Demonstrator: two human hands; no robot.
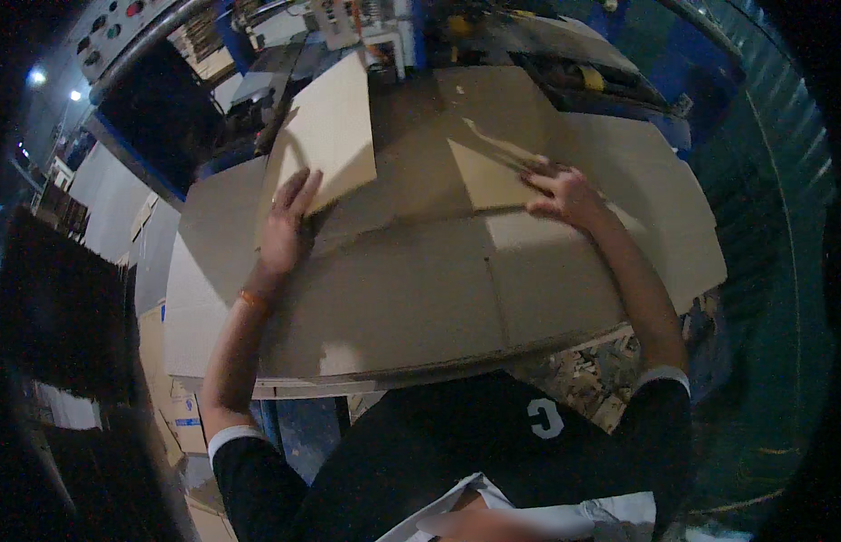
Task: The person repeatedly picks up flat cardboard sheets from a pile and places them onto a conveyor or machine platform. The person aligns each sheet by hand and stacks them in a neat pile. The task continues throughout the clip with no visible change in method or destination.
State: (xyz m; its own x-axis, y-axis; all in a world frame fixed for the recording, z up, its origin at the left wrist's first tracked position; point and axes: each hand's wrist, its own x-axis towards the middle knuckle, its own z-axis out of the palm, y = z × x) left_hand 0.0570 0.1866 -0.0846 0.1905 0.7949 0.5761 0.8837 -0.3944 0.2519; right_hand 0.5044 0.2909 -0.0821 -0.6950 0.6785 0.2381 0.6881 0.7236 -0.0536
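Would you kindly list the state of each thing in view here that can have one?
Cardboard sheet: flat on the table, creased, overhanging the near edge.
Left flap: raised, tilted up from the sheet.
Right flap: folded down, nearly flat.
Left hand: open, fingers spread on the left flap's lower edge.
Right hand: open, pressing on the right flap's edge.
Orange wristband: worn on the left wrist.

Blue machine (pixel 411 27), stacked boxes (pixel 181 420), wood scraps (pixel 587 375) below.
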